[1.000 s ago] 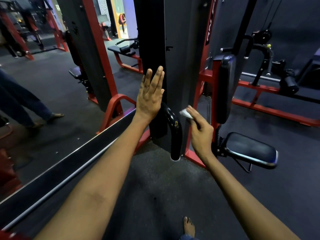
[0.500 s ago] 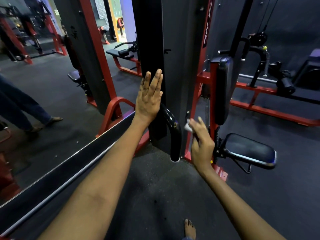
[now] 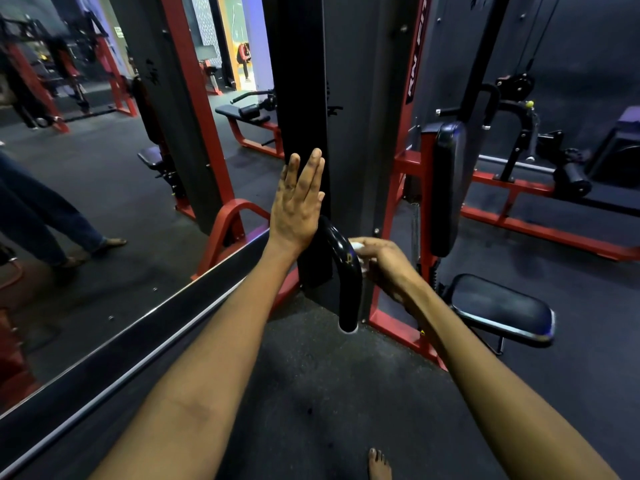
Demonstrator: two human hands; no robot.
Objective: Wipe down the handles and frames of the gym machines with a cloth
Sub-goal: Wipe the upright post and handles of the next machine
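The left hand (image 3: 298,202) is held flat, fingers straight and close together, its palm against the dark upright panel (image 3: 349,133) of the gym machine; it holds nothing. The right hand (image 3: 384,263) has its fingers curled round a small white cloth (image 3: 356,245) and presses it against the right side of the curved black handle (image 3: 341,271), near the top of the bend. Only a sliver of the cloth shows; most of it is hidden inside the hand, so its shape cannot be made out.

There is one black handle in front, curving down to an open end just above the floor. Beside it on the right stand one padded seat (image 3: 502,308) and one upright back pad (image 3: 448,188), both black, mounted on a red frame (image 3: 398,216). One bare foot (image 3: 379,464) is cut off at the bottom edge. On the left a mirror (image 3: 86,202) shows more red and black machines, blurred, and the two legs of a person in jeans (image 3: 41,216), cut off above the knees. The lettering on the red upright is too skewed to read.
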